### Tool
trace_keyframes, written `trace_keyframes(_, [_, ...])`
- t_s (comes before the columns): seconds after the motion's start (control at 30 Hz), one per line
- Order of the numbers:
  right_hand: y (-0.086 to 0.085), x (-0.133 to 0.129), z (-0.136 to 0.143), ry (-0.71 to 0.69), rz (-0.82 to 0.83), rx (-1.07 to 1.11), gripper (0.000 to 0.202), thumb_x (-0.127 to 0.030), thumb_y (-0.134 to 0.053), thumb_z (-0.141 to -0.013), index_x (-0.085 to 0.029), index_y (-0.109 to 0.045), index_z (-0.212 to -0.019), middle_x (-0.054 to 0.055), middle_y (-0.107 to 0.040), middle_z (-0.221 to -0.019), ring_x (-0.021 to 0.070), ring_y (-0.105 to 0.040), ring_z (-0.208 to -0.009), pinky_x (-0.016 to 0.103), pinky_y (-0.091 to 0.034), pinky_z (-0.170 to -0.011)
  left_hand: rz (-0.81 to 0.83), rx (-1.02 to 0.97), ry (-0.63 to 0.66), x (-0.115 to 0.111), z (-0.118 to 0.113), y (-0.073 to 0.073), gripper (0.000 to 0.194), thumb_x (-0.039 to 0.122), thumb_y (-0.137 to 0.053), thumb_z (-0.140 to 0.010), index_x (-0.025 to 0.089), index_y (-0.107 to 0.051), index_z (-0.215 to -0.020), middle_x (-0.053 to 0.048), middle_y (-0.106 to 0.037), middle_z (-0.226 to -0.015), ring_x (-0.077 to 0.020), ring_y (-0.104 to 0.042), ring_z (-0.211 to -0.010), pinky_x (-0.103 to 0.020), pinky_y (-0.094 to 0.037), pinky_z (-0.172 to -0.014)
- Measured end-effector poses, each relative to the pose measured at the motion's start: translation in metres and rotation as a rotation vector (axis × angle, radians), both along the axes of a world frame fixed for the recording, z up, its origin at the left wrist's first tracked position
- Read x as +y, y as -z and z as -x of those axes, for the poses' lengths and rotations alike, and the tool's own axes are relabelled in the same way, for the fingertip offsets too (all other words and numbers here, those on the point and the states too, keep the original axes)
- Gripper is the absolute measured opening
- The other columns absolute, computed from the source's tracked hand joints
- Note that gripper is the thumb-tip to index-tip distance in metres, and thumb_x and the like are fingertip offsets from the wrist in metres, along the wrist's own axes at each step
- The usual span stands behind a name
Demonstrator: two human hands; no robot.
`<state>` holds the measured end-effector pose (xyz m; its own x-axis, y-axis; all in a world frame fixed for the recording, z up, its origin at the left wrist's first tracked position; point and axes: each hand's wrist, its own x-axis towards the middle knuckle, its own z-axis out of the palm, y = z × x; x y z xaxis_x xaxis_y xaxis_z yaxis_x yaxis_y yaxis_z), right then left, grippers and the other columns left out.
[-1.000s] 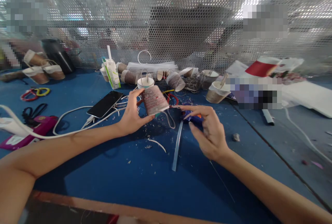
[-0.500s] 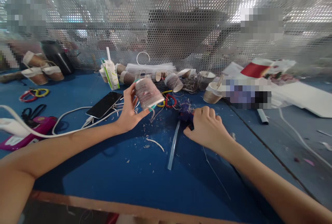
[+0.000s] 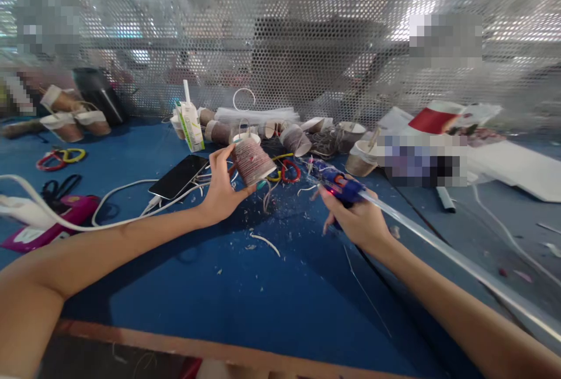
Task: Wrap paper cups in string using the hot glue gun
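Wrapped cup (image 3: 253,161) in left hand (image 3: 223,189), glue gun (image 3: 335,180) in right hand (image 3: 359,215).

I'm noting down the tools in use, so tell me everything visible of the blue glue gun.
The glue gun is dark blue, glossy and plastic-looking, with an orange patch on its body and a red light glowing low on its side. The right hand grips it, nozzle end facing forward and left. A long, clear glue stick runs from its rear over the right forearm. The hand hides much of the handle; the nozzle tip is blurred.

Rough cord-wrapped cup (image 3: 252,161); glossy phone (image 3: 177,176); perforated metal screen (image 3: 210,34); clear plastic-looking stick (image 3: 421,237).
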<state>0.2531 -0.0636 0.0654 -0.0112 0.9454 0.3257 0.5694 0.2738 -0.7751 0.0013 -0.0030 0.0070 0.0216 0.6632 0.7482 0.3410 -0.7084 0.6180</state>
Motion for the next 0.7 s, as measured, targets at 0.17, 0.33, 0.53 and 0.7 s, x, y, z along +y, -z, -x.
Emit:
trace_keyframes(0.17, [0.005, -0.019, 0.015, -0.165, 0.045, 0.234, 0.024, -0.041, -0.068, -0.075, -0.019, -0.059, -0.078, -0.003, -0.057, -0.052, 0.0116, -0.049, -0.034, 0.028, -0.045, -0.036, -0.083, -0.030, -0.056, 0.001, -0.003, 0.003, 0.084, 0.049, -0.080, -0.068, 0.028, -0.034, -0.134, -0.011, -0.035, -0.130, -0.0279, -0.044, -0.123, -0.043, -0.056, -0.093])
trace_keyframes(0.33, [0.003, -0.028, 0.019, -0.212, -0.134, 0.069, 0.014, -0.030, -0.067, -0.074, -0.020, -0.058, -0.070, 0.001, -0.061, -0.060, 0.0122, -0.054, -0.046, 0.027, -0.047, -0.043, -0.132, -0.007, -0.075, 0.000, -0.003, 0.003, 0.085, 0.042, -0.081, -0.067, 0.028, -0.032, -0.134, -0.010, -0.035, -0.129, -0.0264, -0.045, -0.119, -0.041, -0.057, -0.090])
trace_keyframes(0.53, [0.004, -0.026, 0.018, -0.243, -0.290, -0.095, 0.016, -0.026, -0.060, -0.079, -0.021, -0.053, -0.065, 0.000, -0.058, -0.057, 0.0114, -0.054, -0.048, 0.025, -0.044, -0.046, -0.156, 0.004, -0.081, 0.000, -0.004, 0.002, 0.086, 0.036, -0.082, -0.066, 0.028, -0.032, -0.134, -0.010, -0.034, -0.128, -0.0263, -0.045, -0.118, -0.040, -0.057, -0.090])
trace_keyframes(0.7, [0.011, -0.025, 0.017, -0.289, -0.281, -0.107, 0.013, -0.025, -0.058, -0.081, -0.020, -0.053, -0.069, -0.002, -0.059, -0.057, 0.0106, -0.055, -0.045, 0.024, -0.044, -0.044, -0.187, 0.044, -0.114, -0.003, -0.004, 0.000, 0.085, 0.033, -0.082, -0.066, 0.026, -0.031, -0.134, -0.010, -0.035, -0.127, -0.0255, -0.046, -0.117, -0.040, -0.057, -0.089])
